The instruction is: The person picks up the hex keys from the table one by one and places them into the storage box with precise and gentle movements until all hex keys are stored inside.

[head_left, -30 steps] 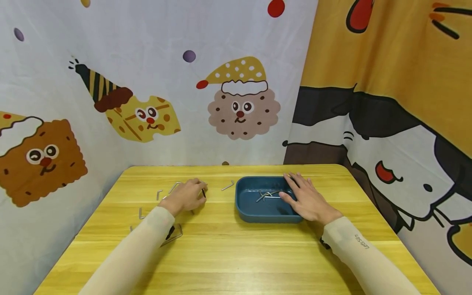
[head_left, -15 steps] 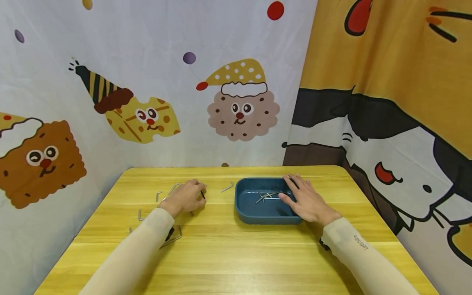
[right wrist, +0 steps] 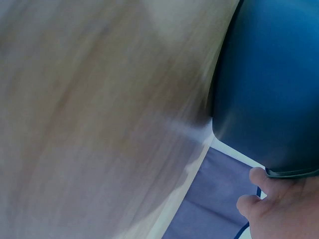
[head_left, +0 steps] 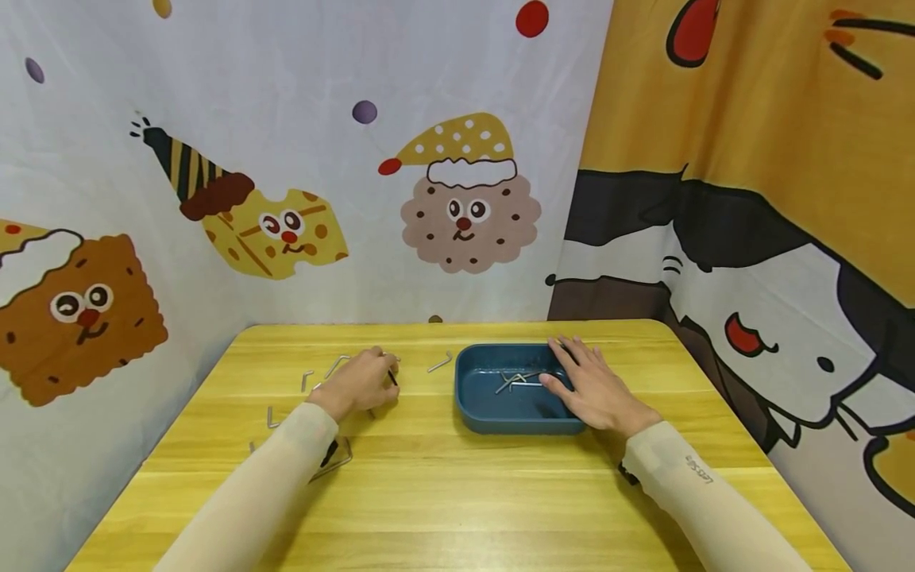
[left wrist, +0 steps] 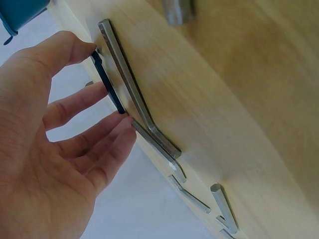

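Observation:
My left hand (head_left: 356, 383) is low over the left part of the wooden table. Its thumb and fingertips pinch a short black hex key (left wrist: 107, 81) by its ends, clearest in the left wrist view. Right beside it on the wood lies a larger silver hex key (left wrist: 128, 79). A blue tray (head_left: 518, 427) stands right of centre with several hex keys (head_left: 527, 384) inside. Over the tray's right end rests my right hand (head_left: 600, 391), fingers fairly straight and spread, its thumb reaching over the inside. The right wrist view shows mostly the tray's outer wall (right wrist: 271, 84).
Loose hex keys lie around the left hand: one hex key (head_left: 439, 362) between hand and tray, a small hex key (head_left: 306, 380) farther left, another hex key (head_left: 272, 419) nearer, and a large one (head_left: 341, 461) partly behind the left forearm. A printed curtain (head_left: 322, 294) borders the table's back.
Both hands, the tray and the keys stay almost where they were. Only the head view shifts slightly.

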The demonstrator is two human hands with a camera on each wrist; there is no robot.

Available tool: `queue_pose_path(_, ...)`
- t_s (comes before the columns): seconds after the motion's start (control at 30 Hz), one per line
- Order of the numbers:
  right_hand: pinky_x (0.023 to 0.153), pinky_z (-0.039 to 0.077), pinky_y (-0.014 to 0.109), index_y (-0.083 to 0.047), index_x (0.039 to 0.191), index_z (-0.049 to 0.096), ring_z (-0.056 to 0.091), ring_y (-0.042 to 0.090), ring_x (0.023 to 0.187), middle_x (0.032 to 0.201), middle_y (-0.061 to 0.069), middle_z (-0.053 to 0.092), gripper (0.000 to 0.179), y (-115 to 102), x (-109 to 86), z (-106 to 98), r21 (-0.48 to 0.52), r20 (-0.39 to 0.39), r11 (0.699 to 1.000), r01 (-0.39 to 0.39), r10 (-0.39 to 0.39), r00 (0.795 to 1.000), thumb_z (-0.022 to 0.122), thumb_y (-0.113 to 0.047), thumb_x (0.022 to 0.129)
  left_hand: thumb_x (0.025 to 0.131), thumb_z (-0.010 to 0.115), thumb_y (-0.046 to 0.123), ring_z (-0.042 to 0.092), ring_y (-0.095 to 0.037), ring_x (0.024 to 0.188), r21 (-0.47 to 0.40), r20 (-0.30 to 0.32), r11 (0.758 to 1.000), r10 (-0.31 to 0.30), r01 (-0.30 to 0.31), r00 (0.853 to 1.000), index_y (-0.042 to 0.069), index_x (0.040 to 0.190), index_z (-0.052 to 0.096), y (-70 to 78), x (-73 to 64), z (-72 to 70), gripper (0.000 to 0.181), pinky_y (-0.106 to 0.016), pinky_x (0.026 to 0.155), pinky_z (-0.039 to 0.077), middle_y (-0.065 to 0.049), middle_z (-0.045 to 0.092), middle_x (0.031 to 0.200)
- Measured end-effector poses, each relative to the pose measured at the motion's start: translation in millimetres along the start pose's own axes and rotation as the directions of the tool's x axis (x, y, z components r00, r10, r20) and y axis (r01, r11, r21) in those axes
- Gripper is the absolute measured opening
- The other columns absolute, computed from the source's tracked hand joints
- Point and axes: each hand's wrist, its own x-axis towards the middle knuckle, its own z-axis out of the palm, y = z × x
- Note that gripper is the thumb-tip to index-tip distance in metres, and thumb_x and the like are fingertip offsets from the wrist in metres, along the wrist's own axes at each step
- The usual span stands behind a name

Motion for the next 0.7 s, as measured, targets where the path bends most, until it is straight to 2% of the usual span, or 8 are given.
queue_pose_path(0.33, 0.144, 0.012, 0.078, -0.013, 0.187, 0.027, 0.019, 0.055, 0.18, 0.192, 0.024, 0.028, 0.087, -0.1, -1.0, -2.9, 0.007, 0.002, 1.0, -0.002, 0.002, 1.0, 0.045, -0.067, 0.121, 0.107, 0.082, 0.027, 0.075, -0.035, 0.117, -0.039, 0.006, 0.999, -0.015, 0.015, 1.0, 0.002, 0.139, 0.078, 1.4, 0.4, -1.5, 0.041, -0.054, 0.106, 0.067, -0.023, 0.072, 0.141)
queue_pose_path(0.53, 0.144, 0.013, 0.079, -0.012, 0.186, 0.027, 0.02, 0.055, 0.18, 0.192, 0.024, 0.029, 0.087, 0.0, -1.2, -2.7, -0.001, 0.0, 1.0, 0.002, -0.002, 1.0, 0.045, -0.067, 0.121, 0.106, 0.08, 0.025, 0.076, -0.036, 0.119, -0.058, -0.005, 0.998, -0.019, 0.018, 1.0, 0.001, 0.135, 0.079, 1.2, -0.1, -0.3, 0.038, -0.053, 0.104, 0.067, -0.025, 0.072, 0.146)
queue_pose_path(0.7, 0.144, 0.013, 0.079, -0.012, 0.187, 0.027, 0.02, 0.056, 0.18, 0.192, 0.024, 0.029, 0.087, -0.9, -1.8, -3.4, 0.009, 0.001, 1.0, 0.002, -0.002, 1.0, 0.046, -0.067, 0.121, 0.106, 0.08, 0.025, 0.075, -0.033, 0.111, -0.062, -0.012, 0.998, -0.014, 0.014, 1.0, 0.001, 0.134, 0.079, 2.3, -0.5, -0.9, 0.037, -0.05, 0.097, 0.067, -0.025, 0.073, 0.14)
